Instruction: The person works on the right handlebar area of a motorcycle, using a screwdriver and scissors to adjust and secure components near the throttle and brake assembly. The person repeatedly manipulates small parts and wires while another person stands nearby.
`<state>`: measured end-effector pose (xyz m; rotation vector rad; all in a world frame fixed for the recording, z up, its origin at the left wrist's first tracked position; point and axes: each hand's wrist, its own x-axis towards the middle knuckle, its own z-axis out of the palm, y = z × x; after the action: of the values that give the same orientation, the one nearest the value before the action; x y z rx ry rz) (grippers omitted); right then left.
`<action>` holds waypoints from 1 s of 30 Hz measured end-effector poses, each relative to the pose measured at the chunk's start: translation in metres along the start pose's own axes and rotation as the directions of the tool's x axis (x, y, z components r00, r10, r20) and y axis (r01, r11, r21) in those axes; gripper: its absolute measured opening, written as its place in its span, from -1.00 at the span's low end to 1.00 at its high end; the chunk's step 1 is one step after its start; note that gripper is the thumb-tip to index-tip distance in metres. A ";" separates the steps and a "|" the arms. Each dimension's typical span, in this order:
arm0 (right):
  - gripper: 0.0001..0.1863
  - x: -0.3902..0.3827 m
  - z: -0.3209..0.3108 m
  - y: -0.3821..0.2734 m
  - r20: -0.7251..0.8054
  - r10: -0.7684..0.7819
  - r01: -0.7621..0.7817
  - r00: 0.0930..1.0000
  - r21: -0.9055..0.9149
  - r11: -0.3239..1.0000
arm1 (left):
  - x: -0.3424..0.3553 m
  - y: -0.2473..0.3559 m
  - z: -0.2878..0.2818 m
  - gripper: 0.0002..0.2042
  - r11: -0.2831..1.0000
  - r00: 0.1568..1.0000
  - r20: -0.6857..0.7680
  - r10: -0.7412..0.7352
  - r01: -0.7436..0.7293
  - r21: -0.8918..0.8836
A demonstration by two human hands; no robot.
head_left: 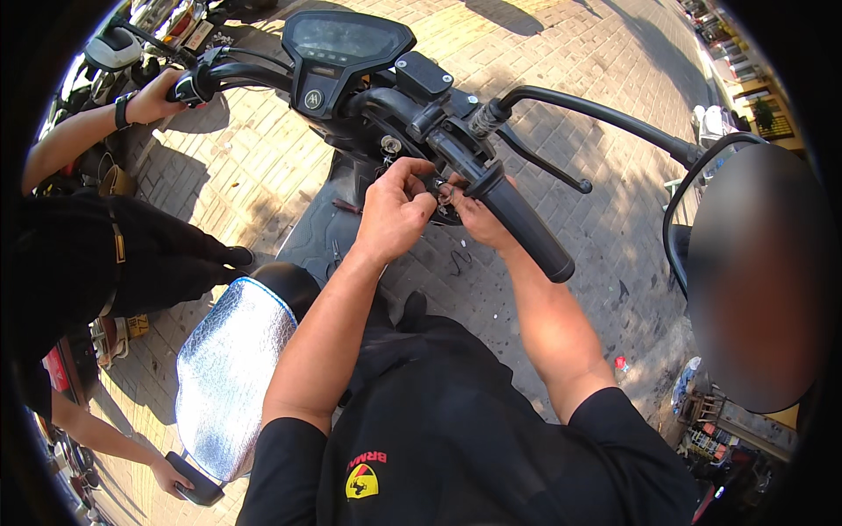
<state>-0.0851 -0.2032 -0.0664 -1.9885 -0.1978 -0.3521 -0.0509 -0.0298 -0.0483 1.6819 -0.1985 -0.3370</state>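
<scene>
Both of my hands meet just below the right handlebar grip (532, 230) of an electric scooter. My left hand (395, 215) has its fingers curled and pinched together against a small dark part with metallic bits (445, 200). From the other side, my right hand (481, 219) closes its thumb and fingers on that same part, partly behind the grip. Its exact kind is too small to make out. The ignition lock (390, 145) shows in the front panel left of my hands. A black brake lever (544, 161) stretches out beyond the grip.
The scooter's display (346, 42) and mirror stem (605, 105) stand above my hands. A silver seat cover (232, 373) lies at my left. A co-worker's hand (158, 98) holds the left handlebar; the other holds a dark phone (195, 479). Pliers (335, 254) lie on the footboard.
</scene>
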 end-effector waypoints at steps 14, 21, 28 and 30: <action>-0.89 -0.019 0.024 0.013 -0.167 0.056 -0.099 0.984 -0.262 0.960 | -0.010 -0.010 0.011 -0.64 0.991 0.985 -0.123 0.119 -0.111 0.071; -0.88 -0.028 0.027 0.009 -0.158 0.068 -0.104 0.985 -0.235 0.966 | -0.007 -0.012 0.012 -0.84 0.967 0.955 -0.171 0.243 -0.224 0.123; -0.87 -0.034 0.023 0.014 -0.219 0.172 -0.190 0.961 -0.067 0.979 | 0.007 -0.002 0.000 -0.88 0.922 0.951 -0.023 0.309 -0.294 0.252; -0.87 -0.033 0.020 0.004 -0.193 0.164 -0.167 0.967 0.000 0.986 | 0.013 0.000 -0.001 -0.87 0.907 0.951 0.032 0.308 -0.303 0.291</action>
<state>-0.1123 -0.1861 -0.0891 -1.9570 0.0939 -0.4357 -0.0383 -0.0328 -0.0493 1.9092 -0.5172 -0.0592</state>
